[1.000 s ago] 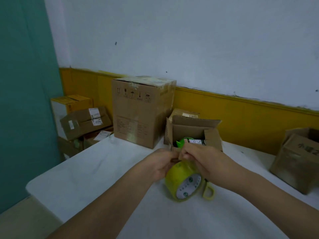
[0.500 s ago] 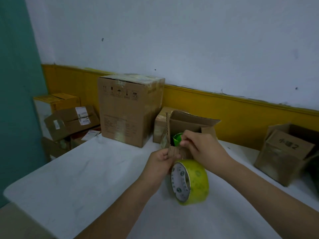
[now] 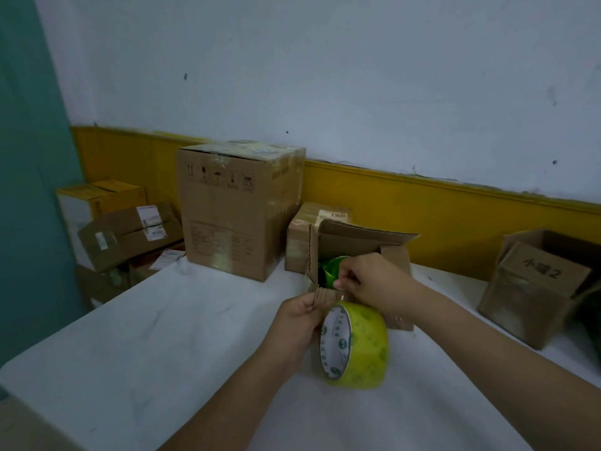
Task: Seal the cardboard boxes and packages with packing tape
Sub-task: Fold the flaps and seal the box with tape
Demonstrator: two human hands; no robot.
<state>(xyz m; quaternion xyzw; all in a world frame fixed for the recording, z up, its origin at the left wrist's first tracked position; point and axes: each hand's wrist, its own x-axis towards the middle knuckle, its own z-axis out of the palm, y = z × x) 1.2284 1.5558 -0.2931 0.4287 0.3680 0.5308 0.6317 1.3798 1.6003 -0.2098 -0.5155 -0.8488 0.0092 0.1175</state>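
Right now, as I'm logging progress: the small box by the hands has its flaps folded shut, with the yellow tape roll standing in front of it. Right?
No: the head view shows the small box with its flaps open; the yellow tape roll does stand in front.

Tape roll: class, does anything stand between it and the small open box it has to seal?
Nothing visible does. The tape roll sits right against the small open box, left hand and right hand both pinching at its near flap. The flaps stand open over a green item.
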